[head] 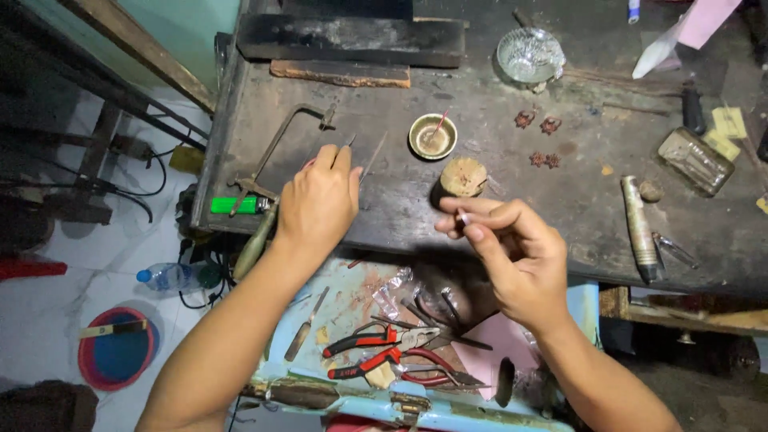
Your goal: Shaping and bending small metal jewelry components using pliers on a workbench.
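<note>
Beside the round wooden stump block (462, 177), the right hand (512, 256) pinches a tiny, possibly metal piece (462, 217) at its fingertips for close work, while the left hand (318, 200) grips thin steel tweezers (350, 142).

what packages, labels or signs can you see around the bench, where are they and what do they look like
Clear plastic water bottle: lying on the floor left of the bench, blue cap, pale label band.
Crumpled clear plastic bag: in the light blue drawer below the bench edge, see-through, empty-looking.
Yellow paper slips: far right of the dark bench top, small squares, faint markings.
Pink paper sheet: top right corner, plain and flat.
No signs or screens.
</note>
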